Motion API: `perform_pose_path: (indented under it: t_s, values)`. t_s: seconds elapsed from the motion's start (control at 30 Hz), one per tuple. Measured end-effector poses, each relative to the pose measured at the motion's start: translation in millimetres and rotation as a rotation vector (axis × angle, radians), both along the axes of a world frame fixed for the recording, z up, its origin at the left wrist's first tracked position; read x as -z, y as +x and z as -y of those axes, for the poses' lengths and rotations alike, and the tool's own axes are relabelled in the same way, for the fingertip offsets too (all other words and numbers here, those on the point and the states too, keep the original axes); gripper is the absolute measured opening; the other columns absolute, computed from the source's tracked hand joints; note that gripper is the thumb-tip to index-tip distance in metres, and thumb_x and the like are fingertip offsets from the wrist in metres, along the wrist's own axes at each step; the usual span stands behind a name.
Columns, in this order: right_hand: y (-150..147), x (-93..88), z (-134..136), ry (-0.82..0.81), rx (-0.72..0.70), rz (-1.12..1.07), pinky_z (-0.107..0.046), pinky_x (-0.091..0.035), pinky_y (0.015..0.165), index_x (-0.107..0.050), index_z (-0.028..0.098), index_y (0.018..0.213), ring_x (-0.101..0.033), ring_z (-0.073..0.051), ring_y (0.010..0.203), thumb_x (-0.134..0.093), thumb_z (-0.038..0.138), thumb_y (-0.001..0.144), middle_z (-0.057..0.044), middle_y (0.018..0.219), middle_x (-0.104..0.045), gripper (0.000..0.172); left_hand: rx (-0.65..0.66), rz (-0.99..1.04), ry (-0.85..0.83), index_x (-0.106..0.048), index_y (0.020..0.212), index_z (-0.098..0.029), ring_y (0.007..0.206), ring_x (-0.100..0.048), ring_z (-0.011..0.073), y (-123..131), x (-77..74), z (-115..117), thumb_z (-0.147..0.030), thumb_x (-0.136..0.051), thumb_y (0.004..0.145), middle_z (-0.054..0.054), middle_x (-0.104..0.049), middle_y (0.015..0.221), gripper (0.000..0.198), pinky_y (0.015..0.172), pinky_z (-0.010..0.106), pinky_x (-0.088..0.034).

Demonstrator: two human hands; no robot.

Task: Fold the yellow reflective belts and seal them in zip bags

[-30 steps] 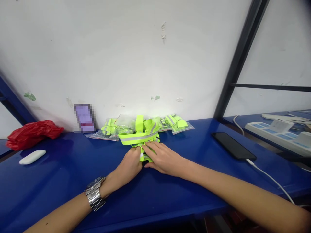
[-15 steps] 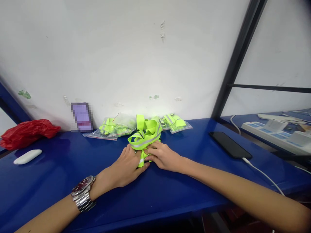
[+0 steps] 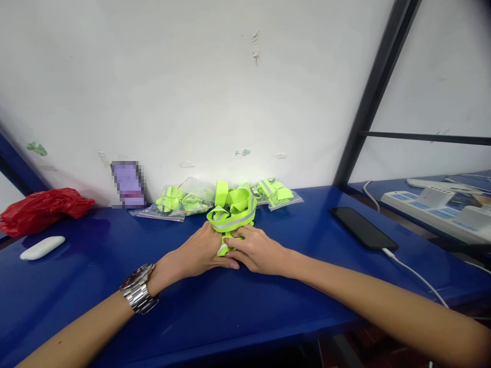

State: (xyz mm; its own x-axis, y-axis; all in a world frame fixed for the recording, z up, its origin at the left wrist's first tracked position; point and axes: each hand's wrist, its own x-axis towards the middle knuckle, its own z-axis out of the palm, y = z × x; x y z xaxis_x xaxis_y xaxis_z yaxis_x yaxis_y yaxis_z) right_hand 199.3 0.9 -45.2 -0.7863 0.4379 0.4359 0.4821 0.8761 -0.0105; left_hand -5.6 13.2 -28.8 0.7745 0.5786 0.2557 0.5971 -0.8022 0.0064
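A neon yellow reflective strap with a grey stripe lies bunched on the blue table near the wall. My left hand, with a metal watch on its wrist, grips the strap's near end from the left. My right hand presses and pinches the same bundle from the right, fingers closed over it. Both hands touch each other at the strap. Behind it lie clear bags of more yellow straps, and another such bag sits to the right.
A black phone with a white cable lies at the right. A white power strip sits on the far right shelf beyond a black post. A red plastic bag and a white oval object lie at the left.
The strap has been gathered from a wide spread band into a tighter bundle. Both hands have closed in on its near end, and my left wrist has shifted slightly.
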Motion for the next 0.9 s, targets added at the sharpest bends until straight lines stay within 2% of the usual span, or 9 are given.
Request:
perform_pose_path:
  t_s: [0.1, 0.2, 0.33, 0.43, 0.57, 0.77, 0.83, 0.9]
  values:
    - [0.5, 3.9, -4.2, 0.009, 0.007, -0.035, -0.031, -0.04, 0.074, -0.062, 0.016, 0.092, -0.051, -0.019, 0.082, -0.042, 0.028, 0.098, -0.009, 0.086, -0.058, 0.024, -0.083, -0.019, 0.01, -0.049, 0.123, -0.018, 0.111, -0.054, 0.0301, -2.1, 4.0, 10.9, -0.063, -0.052, 0.085, 0.014, -0.057, 0.121, 0.059, 0.092, 0.046, -0.047]
    - [0.7, 6.9, -8.0, -0.053, -0.001, -0.127, -0.028, -0.039, 0.071, -0.064, 0.016, 0.089, -0.052, -0.017, 0.079, -0.044, 0.024, 0.097, -0.007, 0.084, -0.058, 0.023, -0.183, -0.028, 0.075, -0.052, 0.108, -0.015, 0.091, -0.058, 0.0265, -5.5, 9.1, 24.4, -0.054, -0.042, 0.094, 0.011, -0.06, 0.098, 0.042, 0.08, 0.043, -0.051]
    - [0.9, 6.4, -10.9, -0.167, 0.007, -0.223, -0.026, -0.039, 0.069, -0.062, 0.015, 0.083, -0.053, -0.015, 0.075, -0.043, 0.023, 0.098, -0.005, 0.081, -0.058, 0.025, -0.108, -0.083, 0.188, -0.051, 0.111, -0.017, 0.097, -0.057, 0.0257, -6.0, 12.3, 31.3, -0.037, -0.038, 0.099, 0.012, -0.058, 0.108, 0.026, 0.082, 0.042, -0.05]
    - [4.2, 1.9, -10.8, -0.189, -0.011, -0.232, -0.026, -0.04, 0.069, -0.06, 0.016, 0.082, -0.054, -0.015, 0.075, -0.045, 0.025, 0.097, -0.005, 0.081, -0.06, 0.023, -0.064, -0.143, 0.222, -0.052, 0.104, -0.016, 0.093, -0.059, 0.0249, -4.3, 11.1, 26.7, -0.028, -0.032, 0.101, 0.011, -0.059, 0.102, 0.024, 0.081, 0.041, -0.05]
    - [11.5, -4.2, -10.9, -0.298, -0.111, -0.271, -0.026, -0.041, 0.071, -0.058, 0.016, 0.095, -0.056, -0.016, 0.079, -0.056, 0.034, 0.092, -0.005, 0.089, -0.063, 0.018, -0.049, -0.083, 0.146, -0.052, 0.096, -0.016, 0.08, -0.061, 0.0221, -4.5, 6.7, 18.9, -0.024, -0.025, 0.102, 0.009, -0.061, 0.089, 0.029, 0.07, 0.036, -0.048]
    - [9.2, -4.3, -9.5, -0.527, -0.057, -0.384, -0.023, -0.037, 0.058, -0.054, 0.016, 0.083, -0.047, -0.011, 0.058, -0.046, 0.026, 0.097, 0.003, 0.066, -0.054, 0.019, -0.107, 0.035, -0.072, -0.053, 0.086, -0.018, 0.063, -0.058, 0.0187, 0.6, -7.0, 10.5, -0.022, -0.029, 0.098, 0.005, -0.062, 0.074, 0.027, 0.058, 0.029, -0.04]
    - [5.2, -2.5, -7.7, -0.524, -0.052, -0.404, -0.024, -0.04, 0.062, -0.052, 0.017, 0.08, -0.048, -0.012, 0.062, -0.045, 0.023, 0.096, 0.002, 0.068, -0.054, 0.019, -0.146, 0.042, -0.134, -0.054, 0.08, -0.019, 0.061, -0.058, 0.0182, 3.8, -12.1, 6.5, -0.022, -0.03, 0.097, 0.004, -0.063, 0.07, 0.029, 0.058, 0.029, -0.039]
    - [1.7, 0.4, -5.8, -0.442, -0.015, -0.406, -0.027, -0.043, 0.071, -0.052, 0.017, 0.08, -0.051, -0.015, 0.074, -0.046, 0.021, 0.095, -0.002, 0.077, -0.056, 0.017, -0.162, 0.037, -0.186, -0.052, 0.073, -0.019, 0.058, -0.056, 0.0169, 5.6, -15.7, 1.8, -0.022, -0.03, 0.096, 0.003, -0.062, 0.066, 0.032, 0.057, 0.028, -0.037]
